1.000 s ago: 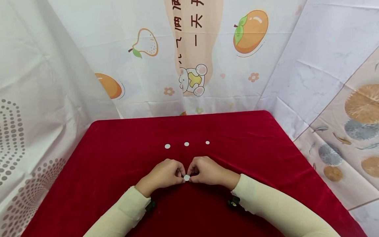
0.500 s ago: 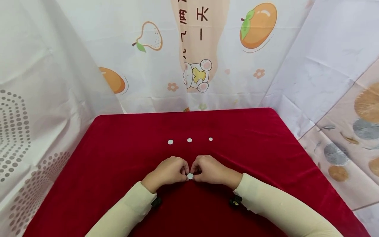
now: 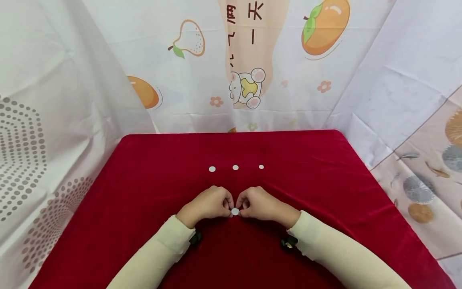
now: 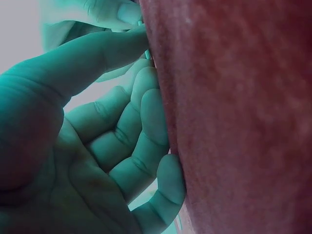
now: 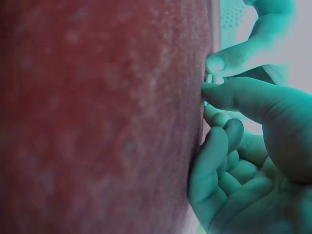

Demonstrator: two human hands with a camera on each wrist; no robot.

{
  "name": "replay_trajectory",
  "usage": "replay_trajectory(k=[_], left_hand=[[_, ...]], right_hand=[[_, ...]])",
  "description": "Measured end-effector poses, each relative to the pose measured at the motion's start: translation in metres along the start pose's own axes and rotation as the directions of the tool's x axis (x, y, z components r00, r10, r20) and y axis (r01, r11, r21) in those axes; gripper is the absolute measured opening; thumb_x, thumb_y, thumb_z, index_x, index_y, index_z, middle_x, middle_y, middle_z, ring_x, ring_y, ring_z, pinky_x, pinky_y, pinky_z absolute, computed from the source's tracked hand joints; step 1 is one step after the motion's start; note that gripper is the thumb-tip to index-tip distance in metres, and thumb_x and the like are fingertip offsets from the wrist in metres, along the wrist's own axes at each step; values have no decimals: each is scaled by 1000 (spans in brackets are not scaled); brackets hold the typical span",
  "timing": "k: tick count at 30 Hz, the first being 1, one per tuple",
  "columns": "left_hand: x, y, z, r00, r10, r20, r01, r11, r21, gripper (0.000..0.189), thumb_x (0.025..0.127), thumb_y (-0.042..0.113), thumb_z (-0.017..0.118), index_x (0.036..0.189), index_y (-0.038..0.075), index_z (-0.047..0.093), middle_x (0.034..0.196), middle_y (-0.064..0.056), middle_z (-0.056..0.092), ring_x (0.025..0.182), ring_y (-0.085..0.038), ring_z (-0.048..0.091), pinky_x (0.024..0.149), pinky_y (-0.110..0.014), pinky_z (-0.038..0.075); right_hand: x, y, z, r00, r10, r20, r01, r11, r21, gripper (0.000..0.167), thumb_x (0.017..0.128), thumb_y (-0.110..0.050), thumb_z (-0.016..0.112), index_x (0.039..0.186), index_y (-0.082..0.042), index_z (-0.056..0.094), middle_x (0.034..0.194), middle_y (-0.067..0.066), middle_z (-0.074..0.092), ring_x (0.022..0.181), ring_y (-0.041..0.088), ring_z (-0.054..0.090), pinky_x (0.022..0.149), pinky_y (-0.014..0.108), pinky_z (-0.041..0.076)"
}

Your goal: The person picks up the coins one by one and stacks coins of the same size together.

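Observation:
A small white disc lies at the red cloth between my two hands in the head view. My left hand pinches its left edge with thumb and fingertips. From the other side, my right hand pinches the right edge. The left wrist view shows the left thumb low by the cloth, the other fingers curled beneath it. In the right wrist view the right thumb comes close to the opposite thumb, with a thin bit of the disc between them. Fingertips hide much of the disc in both wrist views.
Beyond the hands lie three more white discs in a row: a left one, a middle one and a smaller right one. Red cloth covers the table. A printed curtain hangs behind its far edge.
The head view has shifted, so the scene sits a little higher and further right. Both hands keep their hold on the disc at about the same place on the cloth.

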State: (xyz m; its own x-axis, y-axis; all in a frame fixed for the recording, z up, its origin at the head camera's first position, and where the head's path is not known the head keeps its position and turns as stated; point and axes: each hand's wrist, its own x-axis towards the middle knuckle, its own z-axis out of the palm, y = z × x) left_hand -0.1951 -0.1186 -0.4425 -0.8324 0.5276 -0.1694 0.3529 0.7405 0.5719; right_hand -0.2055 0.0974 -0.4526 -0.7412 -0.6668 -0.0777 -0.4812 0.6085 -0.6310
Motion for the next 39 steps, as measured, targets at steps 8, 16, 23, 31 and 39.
replay_trajectory(k=[8, 16, 23, 31, 39], left_hand=[[0, -3, 2, 1000, 16, -3, -16, 1000, 3, 16, 81, 14, 86, 77, 21, 72, 65, 10, 64, 60, -7, 58, 59, -25, 49], [3, -2, -7, 1000, 24, 4, -24, 1000, 11, 18, 81, 14, 87, 75, 22, 72, 66, 10, 65, 61, -7, 58, 59, -25, 49], [1, -4, -2, 1000, 8, 14, -8, 999, -40, 17, 81, 12, 85, 76, 22, 73, 66, 8, 66, 60, -7, 58, 57, -25, 49], [1, -4, 1, 1000, 4, -4, -4, 999, -40, 16, 81, 12, 86, 77, 22, 74, 66, 10, 66, 60, -7, 59, 58, -25, 51], [2, -4, 0, 1000, -6, -1, 6, 1000, -28, 16, 82, 17, 86, 76, 22, 72, 66, 10, 65, 59, -7, 58, 59, -27, 51]], right_hand=[[3, 5, -2, 999, 2, 46, -4, 999, 42, 14, 83, -11, 82, 91, -19, 74, 65, -9, 64, 55, 4, 55, 54, 23, 49], [7, 7, -5, 999, 6, 39, -10, 994, 110, 13, 84, -13, 84, 91, -19, 75, 62, -6, 64, 47, 7, 56, 47, 26, 49], [5, 7, -2, 998, 31, 53, -38, 991, 129, 13, 85, -14, 84, 90, -21, 75, 61, -6, 65, 46, 9, 57, 47, 28, 51], [3, 8, -3, 997, 45, 57, -52, 990, 134, 13, 84, -14, 85, 89, -21, 75, 62, -6, 66, 46, 9, 58, 48, 29, 51], [2, 6, -3, 997, 65, 49, -72, 985, 158, 12, 85, -13, 84, 90, -18, 75, 61, -6, 66, 44, 10, 59, 49, 29, 52]])
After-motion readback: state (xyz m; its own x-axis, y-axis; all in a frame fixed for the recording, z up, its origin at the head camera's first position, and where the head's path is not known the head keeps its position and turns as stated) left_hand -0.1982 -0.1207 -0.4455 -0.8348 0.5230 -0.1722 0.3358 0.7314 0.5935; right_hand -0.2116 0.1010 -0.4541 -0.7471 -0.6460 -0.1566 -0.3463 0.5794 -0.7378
